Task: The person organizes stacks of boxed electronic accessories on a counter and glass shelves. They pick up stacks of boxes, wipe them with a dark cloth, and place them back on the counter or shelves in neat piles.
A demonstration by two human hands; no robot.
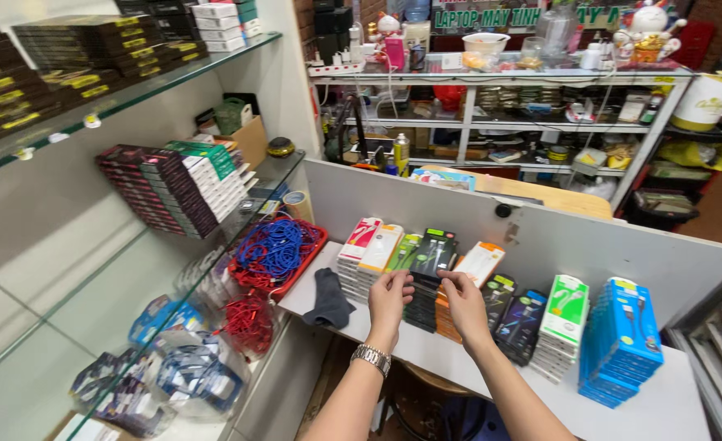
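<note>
My left hand (389, 299), with a metal watch on its wrist, and my right hand (465, 304) pinch the near edge of a black cable package (433, 255) that tops a stack of the same packages. Beside that stack stand white and red boxes (367, 245) to the left and an orange-and-white box (478, 263) to the right. All rest on a white counter (663, 408).
More stacks follow to the right: dark packs (522, 322), green-white boxes (565, 314) and blue boxes (622, 339). A dark cloth (328, 298) and a red tray of blue cables (278, 253) lie left. Glass shelves (124, 98) hold boxes; a cluttered rack (500, 77) stands behind a grey partition (557, 237).
</note>
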